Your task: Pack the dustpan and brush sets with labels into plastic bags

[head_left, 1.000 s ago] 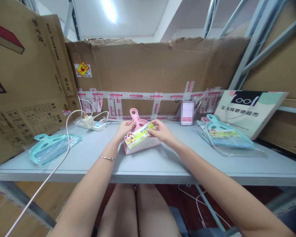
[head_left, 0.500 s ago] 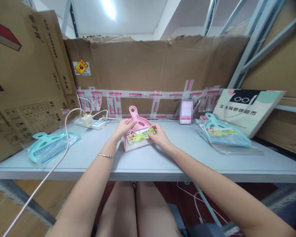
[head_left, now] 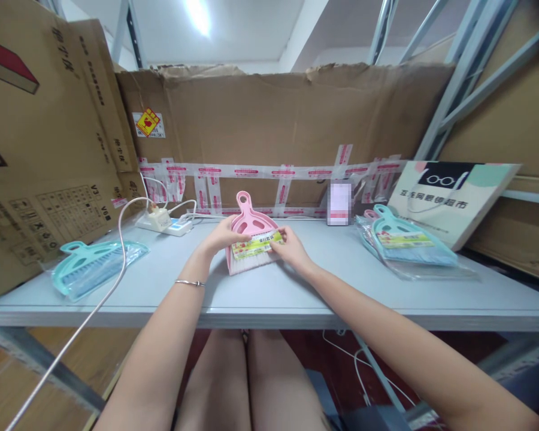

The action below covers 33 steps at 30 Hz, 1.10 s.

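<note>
A pink dustpan and brush set [head_left: 253, 222] is held upright, handle up, just over the middle of the table [head_left: 269, 296]. Across its front lies a yellow-green label card [head_left: 257, 245], with white bristles showing below. My left hand [head_left: 221, 237] grips the set's left side, its thumb over the front at the card's upper left. At the card's right end, my right hand [head_left: 289, 246] pinches the edge between thumb and fingers. The fingers of my left hand behind the set are hidden.
On the left, a bagged turquoise dustpan set [head_left: 96, 266] lies under a white cable [head_left: 122, 257] from a power strip [head_left: 175, 225]. More bagged sets [head_left: 408, 239] lie at right by a printed white box [head_left: 453, 200]. A phone [head_left: 339, 203] leans against the cardboard [head_left: 273, 120] behind.
My left thumb has slid down from the pink plastic to the card's upper edge. The set has shifted very slightly right; my right hand keeps its place.
</note>
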Each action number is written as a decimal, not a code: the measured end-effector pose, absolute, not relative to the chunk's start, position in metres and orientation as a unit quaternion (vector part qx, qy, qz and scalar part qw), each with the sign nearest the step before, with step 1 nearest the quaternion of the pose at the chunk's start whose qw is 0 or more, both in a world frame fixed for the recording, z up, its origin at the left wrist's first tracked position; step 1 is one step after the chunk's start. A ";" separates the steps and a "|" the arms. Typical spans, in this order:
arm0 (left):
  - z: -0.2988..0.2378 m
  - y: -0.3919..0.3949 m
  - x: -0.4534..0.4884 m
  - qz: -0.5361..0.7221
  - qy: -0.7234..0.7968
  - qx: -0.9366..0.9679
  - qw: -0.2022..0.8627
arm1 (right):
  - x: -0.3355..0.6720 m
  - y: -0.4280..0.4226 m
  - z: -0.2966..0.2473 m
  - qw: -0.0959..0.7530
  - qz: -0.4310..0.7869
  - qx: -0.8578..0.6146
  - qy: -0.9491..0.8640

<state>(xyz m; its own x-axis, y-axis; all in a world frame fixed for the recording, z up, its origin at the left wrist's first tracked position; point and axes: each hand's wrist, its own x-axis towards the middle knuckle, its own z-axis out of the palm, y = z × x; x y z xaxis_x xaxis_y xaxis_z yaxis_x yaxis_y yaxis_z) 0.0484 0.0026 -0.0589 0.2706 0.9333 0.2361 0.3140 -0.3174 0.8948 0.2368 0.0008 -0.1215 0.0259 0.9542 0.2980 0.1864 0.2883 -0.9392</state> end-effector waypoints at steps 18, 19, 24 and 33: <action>-0.056 0.007 0.050 0.560 0.415 0.620 0.359 | 0.229 -0.015 -0.100 0.635 0.560 -0.375 -0.378; -0.057 0.006 0.052 0.561 0.414 0.622 0.355 | 0.226 -0.015 -0.100 0.617 0.607 -0.338 -0.370; -0.060 0.003 0.061 0.554 0.400 0.637 0.357 | 0.220 -0.016 -0.096 0.620 0.669 -0.280 -0.297; -0.058 0.002 0.061 0.584 0.360 0.618 0.384 | 0.214 -0.018 -0.083 0.644 0.651 -0.256 -0.309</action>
<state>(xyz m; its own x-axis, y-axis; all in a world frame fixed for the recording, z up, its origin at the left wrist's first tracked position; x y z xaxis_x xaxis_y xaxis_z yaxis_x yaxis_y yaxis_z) 0.0607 0.0023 -0.0578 0.0574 0.8936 0.4451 -0.0036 -0.4457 0.8952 0.2141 -0.0177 -0.0828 -0.0387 0.9972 0.0647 -0.6814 0.0210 -0.7316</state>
